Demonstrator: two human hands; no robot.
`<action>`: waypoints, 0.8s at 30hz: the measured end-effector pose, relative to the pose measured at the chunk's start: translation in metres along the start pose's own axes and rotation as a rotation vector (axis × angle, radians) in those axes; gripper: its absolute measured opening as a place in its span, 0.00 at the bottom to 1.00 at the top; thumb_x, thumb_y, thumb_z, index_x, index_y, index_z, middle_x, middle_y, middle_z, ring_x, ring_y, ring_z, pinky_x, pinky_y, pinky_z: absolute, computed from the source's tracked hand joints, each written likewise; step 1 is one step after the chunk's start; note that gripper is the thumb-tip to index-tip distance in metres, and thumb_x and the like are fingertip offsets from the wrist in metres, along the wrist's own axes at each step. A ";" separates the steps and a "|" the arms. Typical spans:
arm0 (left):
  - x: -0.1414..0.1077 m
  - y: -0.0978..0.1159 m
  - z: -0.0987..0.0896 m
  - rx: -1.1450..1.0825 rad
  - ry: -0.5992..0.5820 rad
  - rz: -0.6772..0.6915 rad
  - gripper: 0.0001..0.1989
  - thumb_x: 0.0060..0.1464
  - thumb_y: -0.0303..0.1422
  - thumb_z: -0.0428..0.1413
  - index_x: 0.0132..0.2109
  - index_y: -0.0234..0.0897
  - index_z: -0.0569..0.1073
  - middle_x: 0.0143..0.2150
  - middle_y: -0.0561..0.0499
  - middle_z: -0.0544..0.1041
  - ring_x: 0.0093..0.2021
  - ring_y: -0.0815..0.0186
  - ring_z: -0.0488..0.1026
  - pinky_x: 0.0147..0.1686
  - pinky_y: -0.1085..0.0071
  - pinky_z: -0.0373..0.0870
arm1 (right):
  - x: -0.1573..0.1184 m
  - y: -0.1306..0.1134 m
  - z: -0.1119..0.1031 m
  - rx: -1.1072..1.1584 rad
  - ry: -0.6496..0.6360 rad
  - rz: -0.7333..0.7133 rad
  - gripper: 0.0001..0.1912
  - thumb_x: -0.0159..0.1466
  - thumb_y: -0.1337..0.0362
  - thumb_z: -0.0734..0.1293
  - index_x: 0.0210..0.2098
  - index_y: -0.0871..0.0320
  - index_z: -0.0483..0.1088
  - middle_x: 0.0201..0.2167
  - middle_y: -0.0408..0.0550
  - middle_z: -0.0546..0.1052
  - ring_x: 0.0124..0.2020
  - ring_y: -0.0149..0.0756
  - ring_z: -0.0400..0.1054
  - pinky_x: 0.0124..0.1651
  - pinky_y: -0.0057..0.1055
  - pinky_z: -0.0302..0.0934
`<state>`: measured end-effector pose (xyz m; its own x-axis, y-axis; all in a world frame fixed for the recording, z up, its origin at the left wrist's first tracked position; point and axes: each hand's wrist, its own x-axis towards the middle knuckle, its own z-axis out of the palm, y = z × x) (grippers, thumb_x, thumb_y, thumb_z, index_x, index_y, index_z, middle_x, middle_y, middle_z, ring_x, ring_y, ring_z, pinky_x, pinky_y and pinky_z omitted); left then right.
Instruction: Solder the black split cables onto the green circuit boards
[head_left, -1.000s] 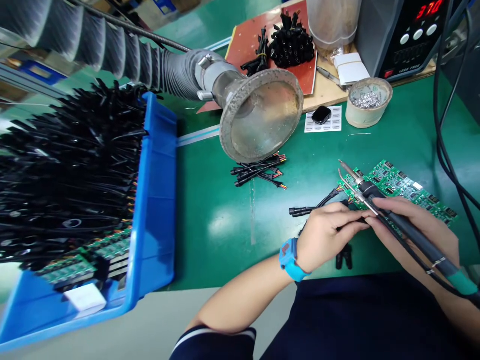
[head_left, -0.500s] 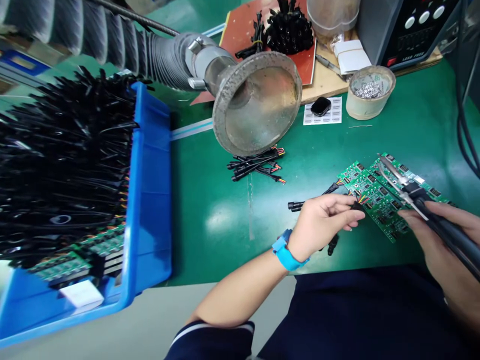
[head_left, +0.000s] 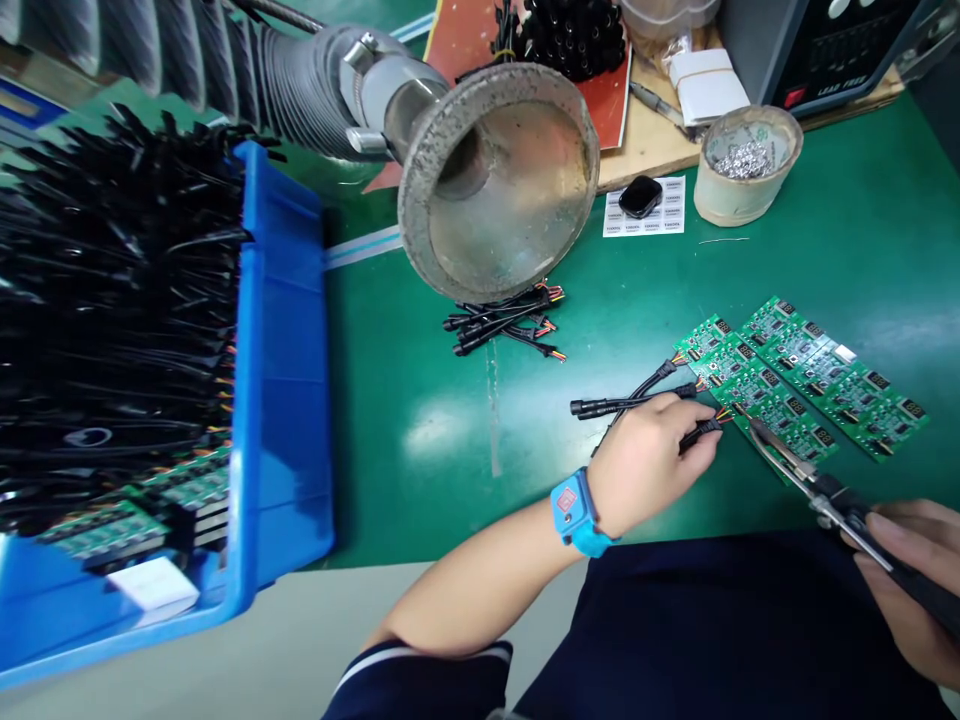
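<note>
Between thumb and fingers, my left hand [head_left: 656, 455] pinches a black cable connector [head_left: 699, 434], whose coloured wire ends meet the edge of a green circuit board [head_left: 765, 390]. More black cables [head_left: 622, 404] run from the same board's edge and pass by that hand. My right hand [head_left: 915, 580] is closed round a soldering iron [head_left: 840, 505] with a thin metal feed tube along it. The iron's tip is at the board's edge, close to the wire ends; whether it touches cannot be made out. A second circuit board [head_left: 836, 375] lies alongside, farther right.
A fume extractor hood [head_left: 502, 185] hangs over loose cables [head_left: 514, 322]. On the left stands a blue bin [head_left: 289, 370] full of cables and boards. A tape roll [head_left: 750, 165] holding silvery bits, a label sheet [head_left: 671, 220] and a soldering station [head_left: 810, 50] are at the back.
The soldering iron has come down and left to the wire ends at the board's edge. My left hand has turned and lowered slightly with the connector. The view has shifted a little.
</note>
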<state>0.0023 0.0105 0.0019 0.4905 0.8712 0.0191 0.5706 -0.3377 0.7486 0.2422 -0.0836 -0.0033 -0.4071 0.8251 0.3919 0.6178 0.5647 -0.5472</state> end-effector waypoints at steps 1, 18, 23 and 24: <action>0.000 0.000 0.000 0.006 0.002 -0.003 0.09 0.54 0.31 0.53 0.41 0.33 0.74 0.30 0.50 0.72 0.26 0.71 0.67 0.28 0.74 0.68 | 0.002 -0.002 0.001 0.006 -0.028 -0.016 0.31 0.59 0.72 0.63 0.61 0.56 0.53 0.30 0.47 0.72 0.30 0.35 0.67 0.26 0.31 0.65; 0.001 -0.001 0.003 0.004 0.004 -0.039 0.08 0.54 0.30 0.53 0.40 0.33 0.74 0.30 0.50 0.72 0.26 0.71 0.66 0.27 0.74 0.66 | -0.001 0.002 0.011 -0.063 -0.068 0.004 0.30 0.59 0.72 0.64 0.59 0.53 0.55 0.31 0.46 0.72 0.28 0.33 0.66 0.27 0.29 0.63; 0.002 -0.001 0.003 0.019 -0.001 -0.038 0.08 0.54 0.30 0.53 0.40 0.33 0.74 0.29 0.50 0.71 0.25 0.70 0.66 0.27 0.73 0.66 | 0.006 -0.006 0.011 -0.014 -0.030 0.020 0.30 0.59 0.73 0.64 0.59 0.56 0.56 0.30 0.46 0.71 0.28 0.33 0.66 0.27 0.29 0.63; 0.002 -0.001 0.003 0.022 -0.001 -0.036 0.09 0.54 0.31 0.53 0.40 0.33 0.74 0.29 0.50 0.71 0.25 0.70 0.67 0.27 0.73 0.66 | 0.004 -0.004 0.011 0.003 -0.019 0.049 0.29 0.59 0.72 0.64 0.58 0.55 0.58 0.30 0.45 0.72 0.28 0.33 0.66 0.27 0.29 0.63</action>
<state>0.0046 0.0114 -0.0003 0.4699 0.8827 -0.0079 0.6020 -0.3139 0.7342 0.2303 -0.0822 -0.0075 -0.3888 0.8521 0.3504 0.6357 0.5234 -0.5674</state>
